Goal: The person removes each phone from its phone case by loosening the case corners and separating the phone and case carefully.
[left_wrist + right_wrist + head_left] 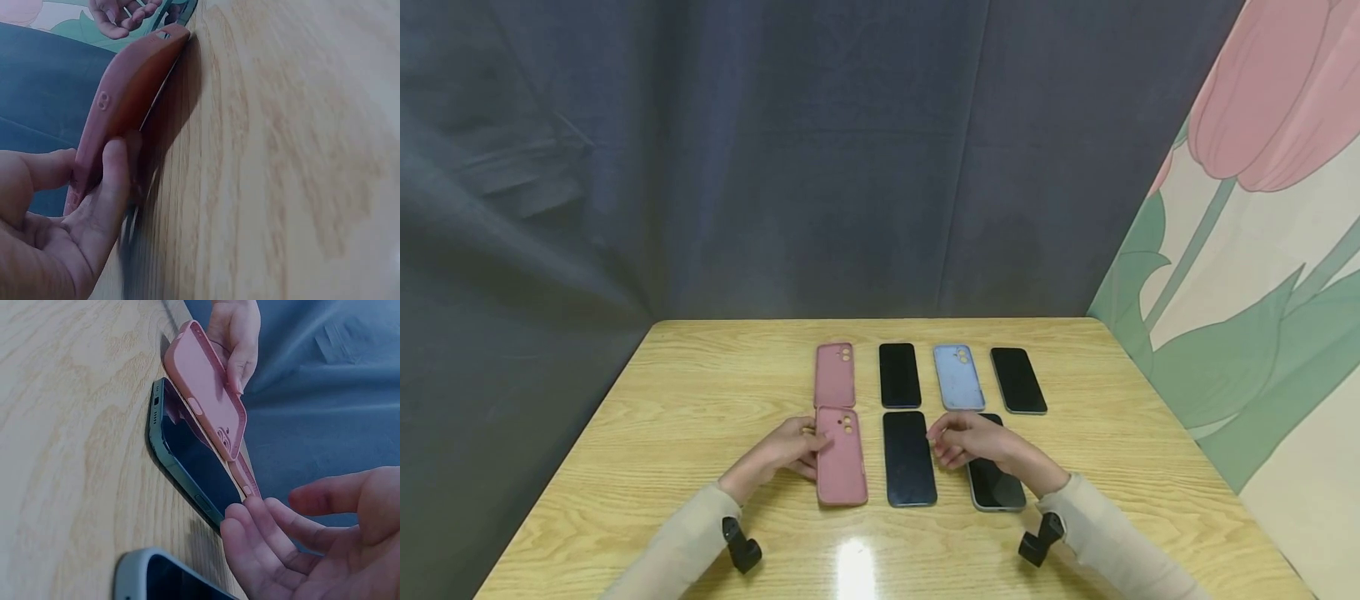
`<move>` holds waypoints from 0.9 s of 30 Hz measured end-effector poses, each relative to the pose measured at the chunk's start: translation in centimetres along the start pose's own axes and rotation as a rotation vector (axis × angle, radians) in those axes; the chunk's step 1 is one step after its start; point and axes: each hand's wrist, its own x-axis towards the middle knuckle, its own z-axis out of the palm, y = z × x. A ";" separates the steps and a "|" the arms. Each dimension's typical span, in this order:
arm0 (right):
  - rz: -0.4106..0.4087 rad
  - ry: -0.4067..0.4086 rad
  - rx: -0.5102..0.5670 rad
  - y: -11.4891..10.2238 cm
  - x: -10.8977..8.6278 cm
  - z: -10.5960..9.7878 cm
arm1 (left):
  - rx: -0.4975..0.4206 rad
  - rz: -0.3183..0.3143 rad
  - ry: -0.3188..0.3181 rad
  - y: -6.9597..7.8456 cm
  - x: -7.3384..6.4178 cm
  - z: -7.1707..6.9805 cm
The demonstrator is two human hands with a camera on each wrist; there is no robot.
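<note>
My left hand [793, 446] grips a pink phone case [841, 462] by its left edge, thumb on the inner face and fingers beneath. In the left wrist view this case [103, 131] slants over the table, with a shadow under it. My right hand [970, 437], fingers loosely bent and holding nothing, hovers between two phones. To its left lies a dark phone [910, 462], its screen facing up. Beneath the hand is a light-edged phone [998, 487], its upper part partly hidden. In the right wrist view the fingertips [234, 512] overlap the dark phone's far end.
Behind these, a back row holds another pink case [835, 375], a black phone [899, 375], a light blue case [958, 377] and a second black phone [1018, 380]. A dark curtain [820, 167] hangs behind the wooden table [715, 375]; a flower-painted wall [1247, 333] stands at right.
</note>
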 end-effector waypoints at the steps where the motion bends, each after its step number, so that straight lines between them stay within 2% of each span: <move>1: -0.002 -0.003 0.001 0.0 0.0 0.0 | 0.003 -0.004 0.005 0.0 0.0 0.0; 7: -0.018 -0.011 0.003 0.2 0.0 -0.1 | 0.020 -0.017 0.037 0.0 -0.2 -0.6; 20: -0.032 -0.016 0.011 0.2 -0.2 -0.5 | 0.020 -0.028 0.023 0.3 -0.7 -1.8; 27: -0.033 -0.020 0.010 0.2 -0.2 -0.6 | 0.033 -0.038 0.060 0.5 -1.1 -2.0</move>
